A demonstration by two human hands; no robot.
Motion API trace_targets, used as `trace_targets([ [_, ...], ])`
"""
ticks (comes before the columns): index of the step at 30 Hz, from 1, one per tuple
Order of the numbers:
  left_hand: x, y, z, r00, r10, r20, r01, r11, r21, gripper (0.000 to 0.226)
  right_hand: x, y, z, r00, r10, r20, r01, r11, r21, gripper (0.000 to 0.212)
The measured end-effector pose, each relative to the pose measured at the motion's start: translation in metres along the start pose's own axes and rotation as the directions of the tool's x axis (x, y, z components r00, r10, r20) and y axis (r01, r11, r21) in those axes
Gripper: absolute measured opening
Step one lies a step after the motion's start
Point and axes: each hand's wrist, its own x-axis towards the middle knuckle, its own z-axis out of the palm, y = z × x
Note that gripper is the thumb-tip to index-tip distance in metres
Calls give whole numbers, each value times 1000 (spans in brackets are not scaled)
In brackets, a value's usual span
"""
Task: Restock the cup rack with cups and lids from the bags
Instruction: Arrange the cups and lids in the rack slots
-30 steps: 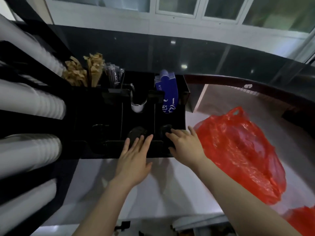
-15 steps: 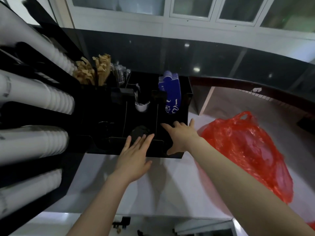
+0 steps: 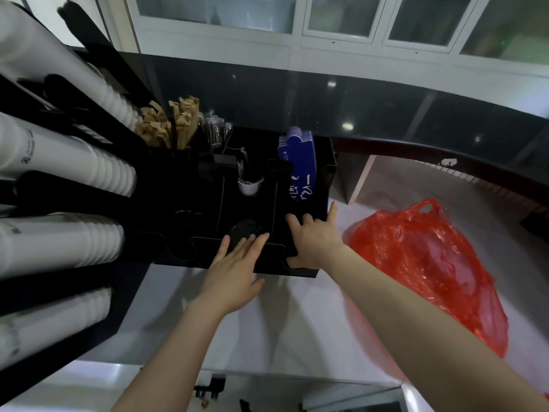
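A black organiser tray (image 3: 208, 260) sits on the white counter, with a black lid (image 3: 242, 230) lying in its middle front slot. My left hand (image 3: 234, 269) lies flat with straight fingers over the tray's front edge, fingertips at that lid. My right hand (image 3: 315, 236) is spread over the right front compartment, thumb at the front wall. It holds nothing. On the left, the black cup rack (image 3: 68, 197) carries several rows of stacked white cups (image 3: 59, 245). A red plastic bag (image 3: 421, 263) lies to the right.
The tray's back slots hold brown paper packets (image 3: 166, 126), wrapped cutlery (image 3: 215, 132), a small white cup (image 3: 249, 185) and blue sleeves (image 3: 298, 168). A dark glossy raised ledge (image 3: 386, 114) runs behind the counter. Another red bag (image 3: 546, 396) peeks in at the lower right corner.
My right hand has slid right and spread over the right compartment. The left hand has stayed at the middle lid. The camera has come closer.
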Motion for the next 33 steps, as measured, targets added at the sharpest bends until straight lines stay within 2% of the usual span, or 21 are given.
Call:
trace_targets([
  [3, 0, -1, 0, 1000, -1, 0, 1, 1000, -8, 87, -3, 1, 0, 998, 25, -57, -22, 998, 54, 92],
  [6, 0, -1, 1, 1000, 0, -2, 0, 1000, -6, 87, -5, 2, 0, 998, 23, -54, -19, 997, 69, 95],
  [10, 0, -1, 1, 1000, -5, 0, 5, 1000, -6, 88, -3, 0, -2, 1000, 27, 14, -27, 998, 63, 99],
  [16, 0, 1, -3, 999, -5, 34, 5, 1000, -12, 87, 2, -6, -12, 995, 17, 101, -23, 998, 60, 89],
  [22, -1, 1, -9, 998, -6, 61, 9, 999, -48, 84, -4, 1, -18, 998, 67, -18, -62, 977, 203, 97],
  [25, 0, 0, -13, 998, -13, 61, 20, 994, -111, 82, -12, 12, -28, 986, 125, -111, -80, 936, 343, 98],
  [27, 1, 2, -16, 999, -38, 1, 37, 977, -212, 77, -21, 23, -36, 973, 170, -154, -66, 851, 520, 93],
  [28, 3, 4, -19, 997, -61, -54, 44, 959, -279, 73, -27, 28, -39, 968, 186, -166, -38, 769, 638, 90],
  [30, 7, 13, -26, 981, -129, -144, 49, 888, -458, 65, -38, 36, -46, 965, 195, -174, 55, 501, 864, 85],
  [31, 9, 20, -32, 976, -158, -152, 42, 814, -579, 61, -45, 38, -49, 966, 192, -171, 93, 358, 929, 83],
  [33, 15, 37, -43, 980, -161, -116, -6, 560, -829, 54, -56, 39, -55, 968, 186, -170, 140, 164, 976, 81],
])
